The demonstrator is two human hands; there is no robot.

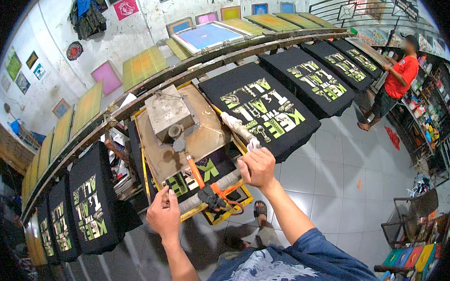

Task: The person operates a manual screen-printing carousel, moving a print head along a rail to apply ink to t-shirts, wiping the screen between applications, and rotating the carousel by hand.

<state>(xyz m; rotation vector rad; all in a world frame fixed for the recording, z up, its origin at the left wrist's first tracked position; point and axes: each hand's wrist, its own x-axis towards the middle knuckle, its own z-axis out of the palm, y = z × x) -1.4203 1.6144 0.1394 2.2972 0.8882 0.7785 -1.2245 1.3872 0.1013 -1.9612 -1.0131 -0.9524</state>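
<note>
A yellow metal frame (194, 211) carries a tan plate (210, 132) with a grey metal box (168, 112) on top. Beneath it, part of a black T-shirt (217, 164) with green and white print shows. My left hand (164, 216) is closed at the frame's near left corner; its fingers partly hide what they grip. At the near right corner my right hand (257, 166) is closed round the frame, beside a whitish cloth wrapping (236, 125) on the side bar. Between my hands lies an orange-handled tool (195, 170), near a black clamp-like part (211, 197).
Printed black T-shirts (262, 104) lie on boards along a curved rail (188, 67), on both sides of me. Mesh screens (210, 36) lean behind it. A person in red (404, 76) stands at the far right, holding a screen. A chair (409, 211) stands at right.
</note>
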